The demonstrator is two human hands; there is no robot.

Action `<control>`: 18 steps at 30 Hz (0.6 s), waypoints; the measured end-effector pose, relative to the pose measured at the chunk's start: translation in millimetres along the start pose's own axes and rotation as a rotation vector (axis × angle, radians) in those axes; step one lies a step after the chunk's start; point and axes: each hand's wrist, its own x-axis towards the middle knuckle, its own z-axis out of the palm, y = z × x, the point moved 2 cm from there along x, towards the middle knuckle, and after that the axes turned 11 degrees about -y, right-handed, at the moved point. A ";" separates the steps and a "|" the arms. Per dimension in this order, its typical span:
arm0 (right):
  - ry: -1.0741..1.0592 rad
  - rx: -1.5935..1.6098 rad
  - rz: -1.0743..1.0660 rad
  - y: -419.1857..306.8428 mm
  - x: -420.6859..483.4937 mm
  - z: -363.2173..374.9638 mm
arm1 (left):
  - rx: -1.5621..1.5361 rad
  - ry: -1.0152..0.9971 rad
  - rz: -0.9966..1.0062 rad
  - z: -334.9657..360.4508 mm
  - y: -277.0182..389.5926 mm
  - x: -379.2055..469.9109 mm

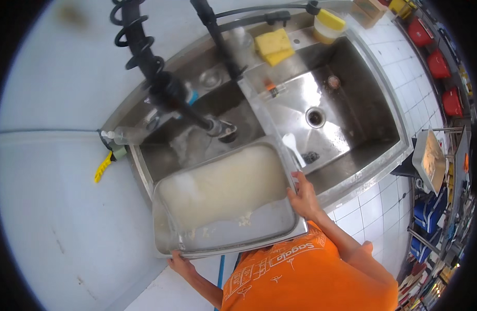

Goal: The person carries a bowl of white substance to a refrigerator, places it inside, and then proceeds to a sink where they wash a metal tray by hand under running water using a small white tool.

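Observation:
A large rectangular metal pan (227,186) with cloudy, pale liquid and a few light scraps in it lies tilted across the near part of the left sink basin (157,155). My left hand (181,265) grips its near left corner. At the right side, my right hand (304,196) holds the rim, with the thumb and fingers around the edge. The black spray faucet head (227,132) hangs over the basin beyond the pan. Just right of the pan, a white plastic utensil (294,149) and a dark scouring pad (311,157) lie in the right basin.
Yellow cloths (274,46) and a tub with a yellow sponge (327,29) stand on the sink's back ledge. A clear bottle (127,135) is at the left rim, near a yellow-handled brush (103,167) by the wall. A drain (315,117) opens in the right basin.

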 end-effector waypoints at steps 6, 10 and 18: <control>-0.070 0.042 -0.009 20.2 -7.0 -4.0 | -0.024 -0.035 0.010 -8.2 -4.7 -34.3; -0.112 -0.014 -0.043 9.6 -10.6 -13.9 | -0.102 0.011 0.057 -13.3 -7.5 -58.8; -0.201 0.007 -0.070 26.7 -22.2 -25.2 | -0.122 0.068 0.091 -30.8 -10.5 -109.9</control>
